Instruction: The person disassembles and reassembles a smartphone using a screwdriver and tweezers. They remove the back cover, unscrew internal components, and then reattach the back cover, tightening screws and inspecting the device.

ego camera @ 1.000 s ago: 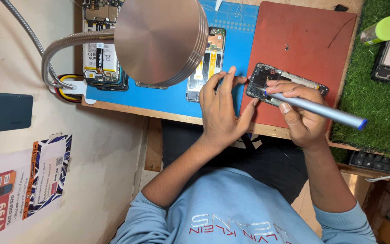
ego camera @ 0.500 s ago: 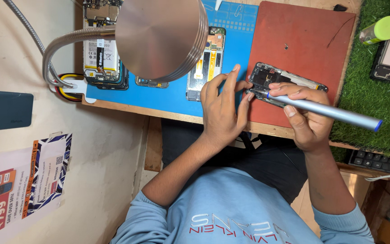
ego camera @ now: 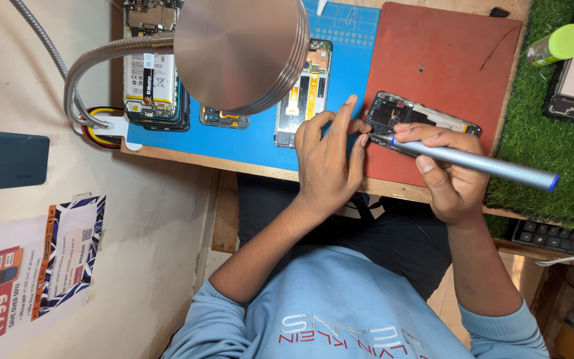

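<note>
Opened phone (ego camera: 426, 123), back cover off, lies flat on the red mat (ego camera: 453, 60) right of centre in the frame, its near end toward the person. Looks light, rigid and thin, but fragile inside: exposed dark board, small connectors and metal shields, so best held by the outer frame edges, not the internals. Likely slides easily on the mat unless pinned. Left hand (ego camera: 327, 156) is curled, its fingertips pressing the phone's left end to steady it; not wrapped around anything. Right hand (ego camera: 450, 176) is closed in a pen grip on a slim silver-grey screwdriver (ego camera: 479, 163) with a blue end cap, tip touching the phone's left edge near the left fingers. The driver seems light, smooth, stiff metal. Blue mat (ego camera: 260, 143) at centre holds other opened phones, one with a white battery (ego camera: 151, 76) upper left. Round metal lamp head (ego camera: 240, 50) hangs over the blue mat. Green turf (ego camera: 546, 159) at right.
</note>
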